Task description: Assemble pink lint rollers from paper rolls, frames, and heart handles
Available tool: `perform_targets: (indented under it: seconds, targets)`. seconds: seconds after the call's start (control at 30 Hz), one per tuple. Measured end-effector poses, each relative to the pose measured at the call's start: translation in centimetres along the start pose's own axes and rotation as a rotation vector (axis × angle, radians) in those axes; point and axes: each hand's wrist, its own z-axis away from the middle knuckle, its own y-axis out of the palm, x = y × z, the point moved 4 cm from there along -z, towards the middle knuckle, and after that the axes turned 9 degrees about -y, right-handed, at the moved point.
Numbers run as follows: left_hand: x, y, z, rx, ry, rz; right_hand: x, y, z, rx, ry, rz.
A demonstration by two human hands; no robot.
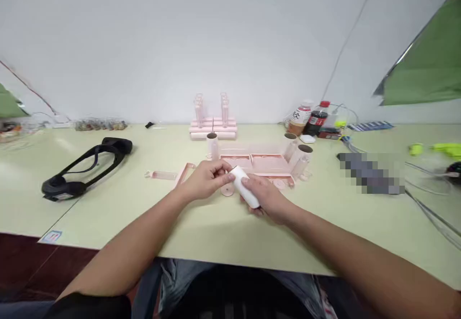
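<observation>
A white roll [245, 189], shaped like a short cylinder, is tilted between my two hands above the table. My right hand [266, 196] wraps around its lower part. At the upper end, my left hand [209, 180] pinches the edge with thumb and forefinger. Just below and behind the roll lies a pale pink disc [227, 190] with a small hole. Past my hands are shallow pink trays [270, 162]. Pale rolls with brown cardboard ends stand around them, one roll [213, 147] at the left and a pair [301, 159] at the right. A pink clear-topped strip [163, 175] lies left of my left hand.
Stacked pink boxes [213, 129] with upright strips stand near the wall. Two drink bottles [317, 118] are at the back right. A black headset strap [86, 168] lies left; a blurred dark object [370, 172] and cables lie right. The table's front edge [248, 267] is close to my lap.
</observation>
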Motion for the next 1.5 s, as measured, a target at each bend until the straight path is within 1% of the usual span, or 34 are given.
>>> perform_targets:
  seconds: [0.07,0.13,0.27,0.33,0.4,0.53,0.87,1.2,1.4,1.5]
  targets:
    - [0.6,-0.3,-0.3,-0.005,-0.013,0.059,-0.5,0.1,0.1,-0.018,0.071,-0.074]
    - [1.2,-0.7,-0.5,-0.022,-0.032,0.123,-0.6,0.3,0.2,-0.035,0.103,-0.152]
    - [2.0,-1.8,-0.9,-0.083,-0.082,0.266,0.0,0.3,-0.1,-0.056,0.059,-0.33]
    - [2.3,-2.4,-1.0,-0.112,-0.099,0.34,0.3,0.2,-0.4,-0.025,0.033,-0.414]
    - [2.5,-2.9,-1.2,-0.138,-0.106,0.385,0.3,0.2,-0.5,0.01,0.027,-0.447]
    - [2.8,-3.3,-1.4,-0.136,-0.098,0.39,0.0,0.1,-0.5,0.02,0.039,-0.417]
    - [2.6,-3.2,-1.4,-0.127,-0.086,0.366,-0.1,0.1,-0.4,0.039,0.005,-0.412]
    - [3.0,-3.2,-1.5,-0.128,-0.094,0.391,-0.1,0.0,-0.6,0.041,-0.02,-0.393]
    - [3.3,-3.2,-1.4,-0.104,-0.058,0.406,0.2,-0.2,-0.6,0.055,-0.07,-0.369]
    - [3.2,-3.2,-1.3,-0.108,-0.04,0.382,0.3,-0.1,-0.5,0.058,-0.046,-0.411]
